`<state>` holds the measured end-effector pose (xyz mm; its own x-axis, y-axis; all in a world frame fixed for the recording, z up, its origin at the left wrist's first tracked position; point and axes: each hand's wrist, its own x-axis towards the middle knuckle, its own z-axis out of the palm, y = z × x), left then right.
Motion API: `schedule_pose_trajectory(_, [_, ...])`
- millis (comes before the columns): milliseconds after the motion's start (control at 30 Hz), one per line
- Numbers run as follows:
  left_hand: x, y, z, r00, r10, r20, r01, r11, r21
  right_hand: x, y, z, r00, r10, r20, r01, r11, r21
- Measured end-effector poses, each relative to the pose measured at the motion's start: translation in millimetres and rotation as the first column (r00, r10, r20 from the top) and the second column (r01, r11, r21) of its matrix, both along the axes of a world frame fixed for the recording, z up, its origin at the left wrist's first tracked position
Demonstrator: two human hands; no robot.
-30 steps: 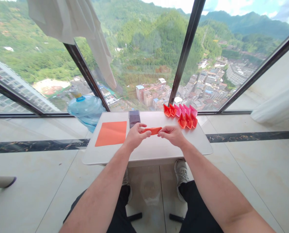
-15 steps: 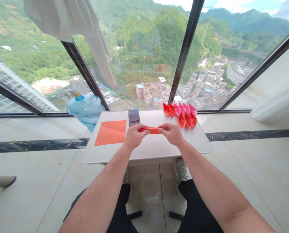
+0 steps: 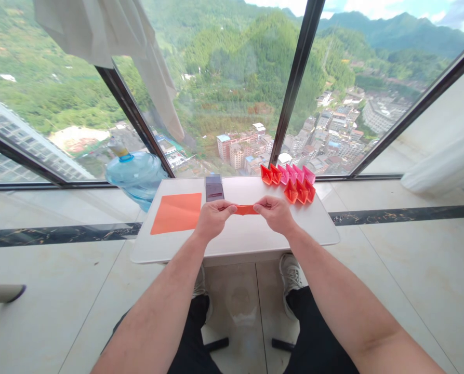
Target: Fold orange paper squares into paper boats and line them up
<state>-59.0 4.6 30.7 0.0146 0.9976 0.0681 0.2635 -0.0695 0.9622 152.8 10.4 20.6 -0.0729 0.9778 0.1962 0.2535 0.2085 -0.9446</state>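
Tall window panes in dark frames (image 3: 296, 78) span the far side, and in front of them stands a white, round-cornered rectangular table (image 3: 235, 239). A big translucent blue plastic water bottle (image 3: 138, 174) is by the table's far left corner. On the tabletop, a flat, square sheet of orange paper (image 3: 177, 213) lies to the left. At the far right are pointed, folded red-orange paper shapes (image 3: 302, 192) and, beside the rear ones, folded pink paper shapes (image 3: 296, 175).

The left hand (image 3: 213, 218) and right hand (image 3: 276, 213) face each other, each with thumb and fingers pinched together on one end of a narrow, folded orange paper strip (image 3: 246, 209). The strip spans the gap between them, over the middle of the table; whether it touches the surface I cannot tell. Just beyond the left hand lies a dark, flat rectangular phone (image 3: 214, 192).

The strip should be very light, stiffer along its layered folds than a single sheet, yet easy to crush or tear. Light pinches at both ends, thumbs on the near face, seem the best hold; squeezing the middle could spoil the creases.
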Motion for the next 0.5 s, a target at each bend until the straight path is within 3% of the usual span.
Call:
schedule_pose_trajectory(200, [0.0, -0.8, -2.1, 0.999, -0.001, -0.05, 0.003, 0.999, 0.041, -0.2, -1.5, 2.5, 0.999, 0.016, 0.03, -0.016, 1.0, 0.012])
schedule_pose_trajectory(367, [3.9, -3.3, -6.9, 0.986, -0.106, -0.13, 0.112, 0.993, 0.045, -1.6, -4.9, -0.6, 0.998, 0.042, 0.054, -0.043, 0.999, 0.008])
schedule_pose_trajectory(500, [9.8, -5.4, -8.7, 0.985, -0.137, -0.103, 0.139, 0.99, 0.009, -4.4, -7.0, -2.1, 0.99, 0.12, 0.075, -0.12, 0.993, 0.001])
